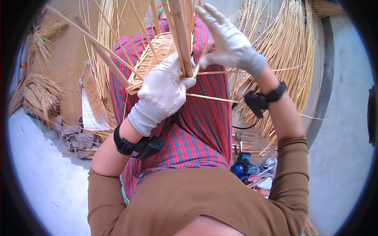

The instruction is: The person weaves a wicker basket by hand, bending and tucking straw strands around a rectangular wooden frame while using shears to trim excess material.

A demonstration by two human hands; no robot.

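Note:
A half-woven wicker basket (157,51) rests on my lap, over a red checked cloth (197,129). Long cane stakes stick up from its rim. My left hand (162,92), in a white knit glove, is closed around a bundle of thick upright canes (182,35) at the basket's near edge. My right hand (228,43), also gloved, is up beside those canes with its fingers spread and pinches a thin cane strand (220,72) that runs off to the right. Black bands sit on both wrists.
Bundles of pale cane (287,51) lie on the floor at the right and upper left. A small woven panel (93,92) and grey rags (76,137) lie at the left. Tools, one with a blue body (241,168), lie near my right elbow.

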